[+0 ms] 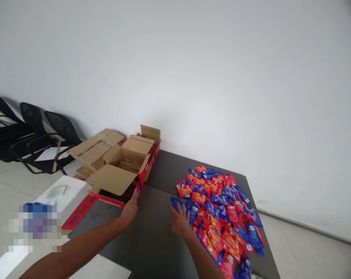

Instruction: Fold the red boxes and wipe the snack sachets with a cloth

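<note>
Pouches (214, 211) — red-orange and violet-blue — lie overlapping on the dark table (158, 228).

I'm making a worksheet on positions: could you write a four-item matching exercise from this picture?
1. Left hand
2. Right hand
3. Pouches
4. Chairs

A. Black, at the picture's far left
B. Open, at the heap's left edge
C. Red and blue, heaped on the dark table
D. At a red-edged cardboard box

Pairs: 1-D, 2-B, 3-C, 4-A
</note>
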Demonstrator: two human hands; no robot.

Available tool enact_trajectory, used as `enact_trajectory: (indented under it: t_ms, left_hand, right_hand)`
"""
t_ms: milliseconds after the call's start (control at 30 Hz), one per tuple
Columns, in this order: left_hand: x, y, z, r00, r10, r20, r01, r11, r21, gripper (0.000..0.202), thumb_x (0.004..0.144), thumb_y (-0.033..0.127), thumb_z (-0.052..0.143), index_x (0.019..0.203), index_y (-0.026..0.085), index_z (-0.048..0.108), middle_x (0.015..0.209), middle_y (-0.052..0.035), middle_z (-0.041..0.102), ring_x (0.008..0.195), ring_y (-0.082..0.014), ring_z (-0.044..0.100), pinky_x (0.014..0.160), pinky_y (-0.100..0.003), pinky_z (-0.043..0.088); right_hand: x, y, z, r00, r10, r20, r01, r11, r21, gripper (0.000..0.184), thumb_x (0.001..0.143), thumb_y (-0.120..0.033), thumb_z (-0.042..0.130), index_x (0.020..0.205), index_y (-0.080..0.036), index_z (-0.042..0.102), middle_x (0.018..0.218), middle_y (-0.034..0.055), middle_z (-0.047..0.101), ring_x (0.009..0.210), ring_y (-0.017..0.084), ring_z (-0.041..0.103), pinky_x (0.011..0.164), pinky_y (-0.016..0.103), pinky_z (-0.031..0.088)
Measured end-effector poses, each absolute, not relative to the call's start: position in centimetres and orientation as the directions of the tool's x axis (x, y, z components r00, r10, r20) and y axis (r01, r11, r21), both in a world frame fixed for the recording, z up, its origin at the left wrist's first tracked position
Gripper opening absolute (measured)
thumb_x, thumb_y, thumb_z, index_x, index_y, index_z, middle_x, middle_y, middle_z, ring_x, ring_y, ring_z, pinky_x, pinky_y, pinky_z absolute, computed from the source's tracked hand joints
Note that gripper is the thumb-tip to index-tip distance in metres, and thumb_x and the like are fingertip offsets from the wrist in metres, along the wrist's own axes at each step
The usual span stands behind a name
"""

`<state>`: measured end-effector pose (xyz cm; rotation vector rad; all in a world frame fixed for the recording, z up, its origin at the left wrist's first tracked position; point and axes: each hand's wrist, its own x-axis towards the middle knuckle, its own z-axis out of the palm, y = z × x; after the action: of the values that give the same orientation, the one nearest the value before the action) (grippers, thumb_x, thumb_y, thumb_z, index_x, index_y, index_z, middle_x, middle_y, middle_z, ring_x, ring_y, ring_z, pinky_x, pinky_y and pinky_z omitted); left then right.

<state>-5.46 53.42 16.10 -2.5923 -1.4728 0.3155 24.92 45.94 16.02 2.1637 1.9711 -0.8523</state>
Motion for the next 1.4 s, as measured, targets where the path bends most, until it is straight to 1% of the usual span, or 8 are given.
enact_trajectory:
  t_ms: [200, 367, 567, 767, 900, 1033, 1233, 1400]
  left_hand:
    - [-4.8, 53.4, 16.6, 0.494, 0.865, -0.082, 0.855, -0.501, -0.131, 0.057, 0.069, 0.017, 0.048, 0.121, 0.006, 0.07, 0.134, -0.019, 0.062, 0.148, -0.0351, 0.025, 0.122, -0.058, -0.001]
    - [-1.9, 52.9, 17.7, 0.509, 0.854, -0.104, 0.825, -0.519, -0.222, 0.05, 0.079, 0.019, 0.047, 0.121, 0.007, 0.07, 0.134, -0.0217, 0.061, 0.14, -0.0389, 0.038, 0.119, -0.063, 0.0]
    - [2.9, 50.2, 16.7, 0.47, 0.874, -0.125, 0.857, -0.485, -0.172, 0.05, 0.084, 0.022, 0.048, 0.13, 0.009, 0.064, 0.137, -0.025, 0.058, 0.133, -0.0396, 0.047, 0.117, -0.064, 0.008]
    - [8.4, 48.4, 13.8, 0.464, 0.883, -0.068, 0.882, -0.468, -0.058, 0.062, 0.087, 0.015, 0.04, 0.148, 0.014, 0.045, 0.15, -0.0218, 0.045, 0.139, -0.0368, 0.04, 0.114, -0.061, 0.021]
    - [12.1, 47.6, 12.1, 0.483, 0.874, -0.056, 0.875, -0.484, -0.015, 0.065, 0.086, 0.016, 0.041, 0.15, 0.016, 0.04, 0.153, -0.0205, 0.041, 0.139, -0.0368, 0.04, 0.113, -0.059, 0.025]
    - [15.7, 46.9, 11.0, 0.516, 0.855, -0.046, 0.855, -0.512, 0.082, 0.072, 0.086, 0.028, 0.047, 0.155, 0.019, 0.03, 0.158, -0.0175, 0.033, 0.143, -0.0369, 0.035, 0.115, -0.057, 0.024]
    - [21.9, 45.7, 10.1, 0.544, 0.839, -0.035, 0.825, -0.526, 0.208, 0.085, 0.083, 0.039, 0.056, 0.158, 0.024, 0.018, 0.165, -0.0141, 0.018, 0.15, -0.0371, 0.016, 0.117, -0.058, 0.016]
    - [26.0, 45.0, 10.8, 0.537, 0.828, -0.162, 0.829, -0.483, 0.281, 0.087, 0.082, 0.046, 0.055, 0.158, 0.027, 0.016, 0.166, -0.0132, 0.01, 0.15, -0.0413, 0.009, 0.114, -0.064, 0.012]
  right_hand:
    - [25.4, 45.1, 15.5, 0.031, 0.894, -0.447, 0.937, -0.182, -0.3, 0.068, 0.085, -0.037, 0.05, 0.151, -0.042, 0.031, 0.167, -0.002, 0.01, 0.151, 0.037, 0.0, 0.115, 0.065, 0.002]
    - [25.7, 44.6, 14.9, 0.079, 0.897, -0.435, 0.93, -0.224, -0.293, 0.07, 0.084, -0.033, 0.05, 0.152, -0.038, 0.032, 0.166, -0.0008, 0.013, 0.152, 0.037, 0.002, 0.116, 0.062, 0.006]
    - [26.7, 43.0, 14.2, 0.162, 0.894, -0.418, 0.911, -0.298, -0.284, 0.071, 0.085, -0.03, 0.046, 0.154, -0.033, 0.029, 0.166, 0.0015, 0.016, 0.152, 0.035, 0.007, 0.117, 0.058, 0.009]
    - [29.2, 40.3, 13.8, 0.275, 0.878, -0.393, 0.881, -0.393, -0.263, 0.074, 0.084, -0.027, 0.044, 0.156, -0.033, 0.024, 0.166, -0.0009, 0.014, 0.152, 0.032, 0.005, 0.119, 0.055, 0.008]
    - [31.6, 38.3, 13.2, 0.34, 0.864, -0.372, 0.859, -0.446, -0.251, 0.074, 0.086, -0.027, 0.042, 0.156, -0.034, 0.021, 0.166, -0.0022, 0.01, 0.153, 0.031, 0.004, 0.12, 0.055, 0.009]
    - [34.9, 36.6, 12.1, 0.383, 0.865, -0.324, 0.865, -0.459, -0.203, 0.073, 0.087, -0.03, 0.043, 0.156, -0.035, 0.022, 0.166, -0.0035, 0.006, 0.153, 0.029, 0.0, 0.12, 0.056, 0.004]
    - [40.5, 34.9, 10.6, 0.419, 0.863, -0.282, 0.871, -0.47, -0.142, 0.076, 0.085, -0.034, 0.05, 0.155, -0.043, 0.02, 0.166, -0.0083, 0.006, 0.152, 0.03, -0.007, 0.12, 0.058, 0.0]
    - [44.0, 34.2, 10.1, 0.458, 0.861, -0.22, 0.867, -0.487, -0.106, 0.075, 0.088, -0.039, 0.048, 0.156, -0.04, 0.016, 0.166, -0.0047, 0.005, 0.152, 0.032, -0.011, 0.118, 0.06, -0.003]
